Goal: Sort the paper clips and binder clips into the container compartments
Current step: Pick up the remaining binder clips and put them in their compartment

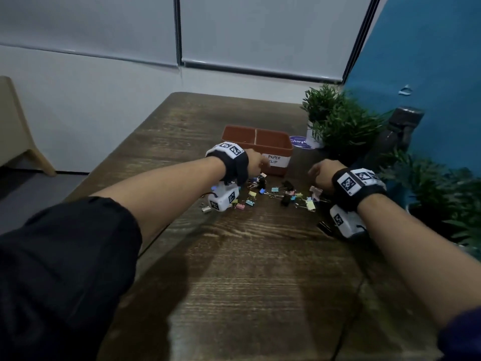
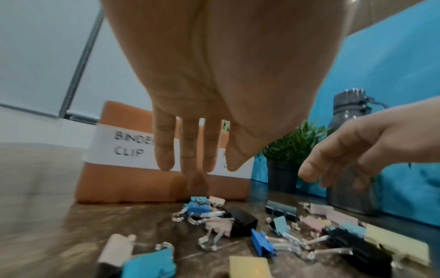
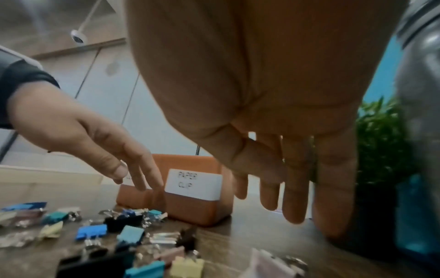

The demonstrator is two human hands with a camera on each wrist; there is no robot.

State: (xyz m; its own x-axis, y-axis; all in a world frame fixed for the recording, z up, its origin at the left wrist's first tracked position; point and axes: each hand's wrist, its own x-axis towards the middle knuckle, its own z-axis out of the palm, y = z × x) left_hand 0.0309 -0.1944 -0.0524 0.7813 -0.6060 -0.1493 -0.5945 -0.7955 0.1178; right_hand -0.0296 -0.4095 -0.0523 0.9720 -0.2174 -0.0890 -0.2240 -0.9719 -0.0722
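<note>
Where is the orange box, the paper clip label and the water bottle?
orange box [image 1: 235, 133]: head view, on its far left rim.
paper clip label [image 3: 194, 184]: right wrist view, middle of the white sticker.
water bottle [image 2: 352, 105]: left wrist view, on its grey cap.

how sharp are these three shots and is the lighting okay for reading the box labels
Head view: dim and soft, yet the PAPER CLIP label is readable. Left wrist view: edges smeared, BINDER CLIP label readable though partly hidden by fingers. Right wrist view: blurriest, its label faint, the clips streaked.
</note>
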